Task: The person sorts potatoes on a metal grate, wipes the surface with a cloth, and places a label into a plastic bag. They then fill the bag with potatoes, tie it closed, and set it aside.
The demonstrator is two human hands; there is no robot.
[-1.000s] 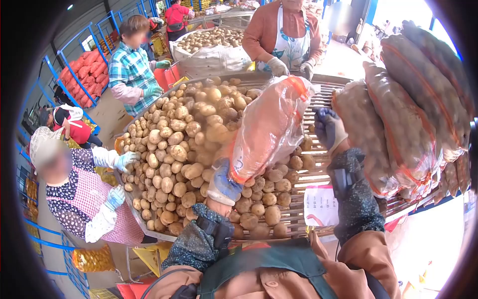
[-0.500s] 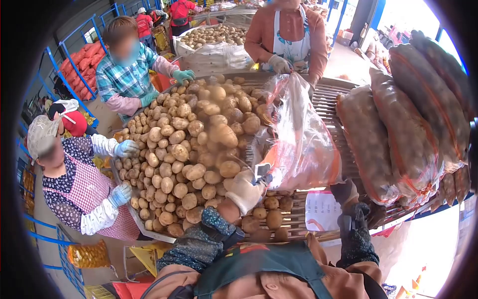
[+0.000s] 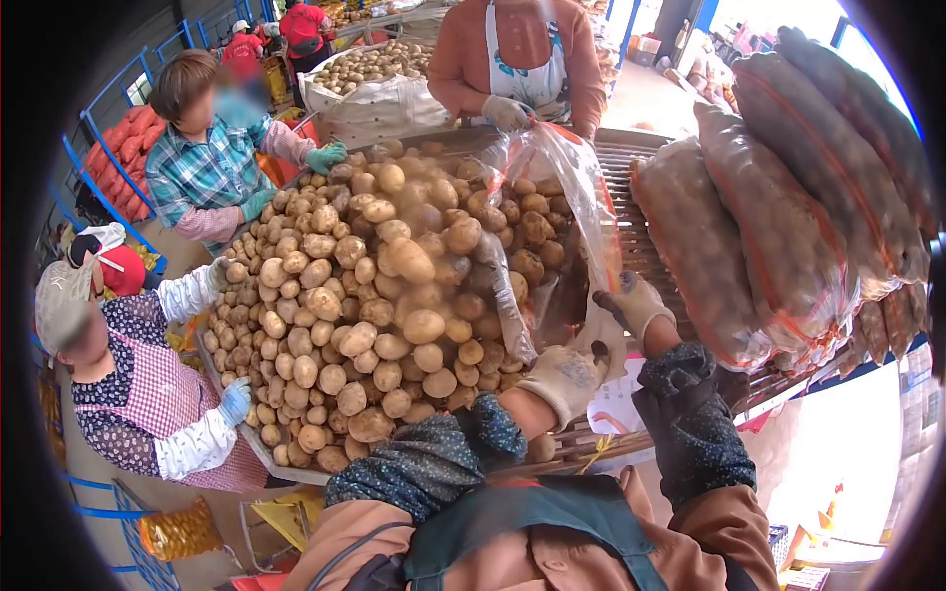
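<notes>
A clear plastic sack (image 3: 601, 231) with orange edges lies on the slatted table, its mouth spread toward the heap of potatoes (image 3: 325, 325). My left hand (image 3: 567, 382), in a pale work glove, is closed on the near edge of the sack's mouth. Farther right, my right hand (image 3: 639, 303), gloved too, grips the sack's side with its dark fingertips. Across the table, a co-worker's gloved hand (image 3: 509, 112) holds the far edge. Several potatoes (image 3: 532, 231) show within the mouth. A white printed sheet (image 3: 616, 402) lies partly hidden under my right forearm.
Filled potato sacks (image 3: 788, 227) are stacked on the right of the slatted table (image 3: 631, 167). On the left, two people rest gloved hands (image 3: 235, 399) at the heap's edge. A large white bag of potatoes (image 3: 379, 108) stands behind.
The sack was hanging gathered and is now spread at its mouth, with potatoes in view inside. My right hand has moved up onto its side; my left hand has moved right.
</notes>
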